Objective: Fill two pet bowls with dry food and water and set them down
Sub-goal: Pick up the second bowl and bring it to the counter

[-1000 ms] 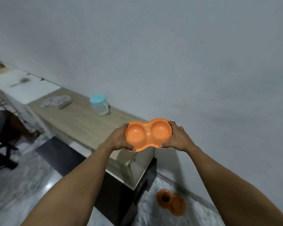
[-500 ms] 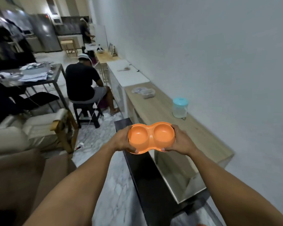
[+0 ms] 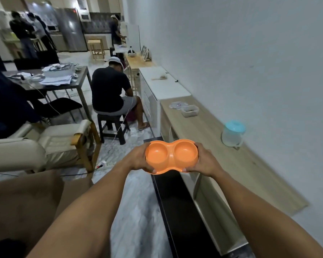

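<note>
Grips the double bowl (image 3: 171,155) at both ends: left hand (image 3: 138,159) curled round the left end, right hand (image 3: 205,161) round the right, thumbs hooked over the near rim. Holds it level in the air, above the floor (image 3: 138,211) and just off the near edge of the wooden counter (image 3: 250,174), touching nothing else. Shows both cups dry and empty.

Has swung away from the blank wall within the last second and now looks down the length of the room, with the grip and the bowl's place between the hands unchanged. Puts the jug (image 3: 232,134) with the teal lid ahead to the right on the counter, and a small open tub (image 3: 189,111) further along. Suggests a carry toward a filling spot, with neither food nor water in yet. Cannot tell what jug or tub holds.

Takes in, beyond the counter, a white cabinet (image 3: 166,88) against the wall, a person (image 3: 110,90) seated on a dark stool (image 3: 112,125), a cream armchair (image 3: 54,144) to the left, a grey table (image 3: 63,86) piled with papers, and more people standing at the far end.
</note>
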